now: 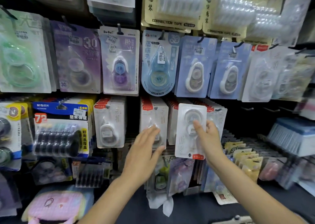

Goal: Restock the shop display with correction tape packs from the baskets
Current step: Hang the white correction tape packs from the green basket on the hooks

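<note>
The left hand [144, 153] is spread flat, fingers apart, against a hanging white pack row [154, 121], holding nothing. The right hand [207, 138] has its grip closed on an upside-down correction tape pack [188, 131], seemingly before another row.

One view only: a wide-angle camera worn on the person's head, facing forward and slightly down at a wall display of hanging correction tape packs [154, 62], close enough that the rows fill the frame and bend at the edges. Both forearms enter from the bottom edge, reaching away from the lens. No second view exists, so nothing is shared.
</note>
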Demonstrator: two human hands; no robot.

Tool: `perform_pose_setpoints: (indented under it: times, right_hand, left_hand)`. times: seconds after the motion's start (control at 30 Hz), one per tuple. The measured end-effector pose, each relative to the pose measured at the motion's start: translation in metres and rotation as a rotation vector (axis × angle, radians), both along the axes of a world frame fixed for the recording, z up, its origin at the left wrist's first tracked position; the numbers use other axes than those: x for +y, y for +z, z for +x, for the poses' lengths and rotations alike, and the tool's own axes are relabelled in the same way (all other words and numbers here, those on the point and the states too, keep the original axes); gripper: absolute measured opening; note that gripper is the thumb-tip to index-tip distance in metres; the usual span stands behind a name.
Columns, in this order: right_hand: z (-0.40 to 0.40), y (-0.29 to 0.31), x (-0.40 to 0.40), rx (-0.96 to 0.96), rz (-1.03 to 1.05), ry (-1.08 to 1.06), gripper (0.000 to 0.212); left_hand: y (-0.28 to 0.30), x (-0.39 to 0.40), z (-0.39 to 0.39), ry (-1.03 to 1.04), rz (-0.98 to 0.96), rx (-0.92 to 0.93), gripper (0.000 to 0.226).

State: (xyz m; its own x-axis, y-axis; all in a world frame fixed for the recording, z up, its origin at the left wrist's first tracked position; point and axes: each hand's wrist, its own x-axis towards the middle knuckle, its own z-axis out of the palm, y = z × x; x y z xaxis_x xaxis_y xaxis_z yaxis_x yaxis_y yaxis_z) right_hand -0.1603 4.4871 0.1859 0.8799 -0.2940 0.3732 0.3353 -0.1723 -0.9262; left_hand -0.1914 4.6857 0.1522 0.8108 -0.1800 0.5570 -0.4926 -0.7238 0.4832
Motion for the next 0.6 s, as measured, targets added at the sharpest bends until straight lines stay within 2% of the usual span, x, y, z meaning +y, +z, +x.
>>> perform_pose_setpoints:
  times: [0.07, 0.17, 0.33, 0.4, 0.47, 0.5, 0.57, 0.6]
  right_hand:
    - [0.008, -0.001, -0.007, 0.033, -0.036, 0.001, 0.031]
    - [0.013, -0.003, -0.01, 0.054, -0.046, 0.028, 0.033]
    - [0.006, -0.004, -0.01, 0.028, -0.109, 0.019, 0.024]
    - [0.001, -0.005, -0.009, 0.019, -0.068, 0.013, 0.025]
    - [-0.005, -0.002, -0.006, 0.014, 0.187, 0.082, 0.023]
    - [-0.008, -0.001, -0.004, 0.015, 0.374, 0.17, 0.02]
    - [-0.017, -0.002, 0.002, 0.031, 0.653, 0.37, 0.024]
    - [-0.022, -0.006, 0.005, 0.041, 0.696, 0.438, 0.032]
  left_hand:
    - [-0.007, 0.003, 0.008, 0.041, 0.157, -0.013, 0.061]
    - [-0.015, 0.004, 0.015, 0.082, 0.282, -0.032, 0.062]
    - [-0.018, 0.003, 0.019, 0.081, 0.283, -0.093, 0.06]
    - [-0.016, 0.003, 0.017, 0.057, 0.268, -0.076, 0.057]
    - [-0.012, -0.001, 0.013, 0.022, 0.157, -0.055, 0.055]
    - [-0.007, -0.005, 0.009, -0.013, 0.024, -0.013, 0.058]
    - [0.004, -0.018, 0.0, -0.158, -0.373, 0.22, 0.061]
    - [0.007, -0.025, -0.002, -0.249, -0.565, 0.347, 0.055]
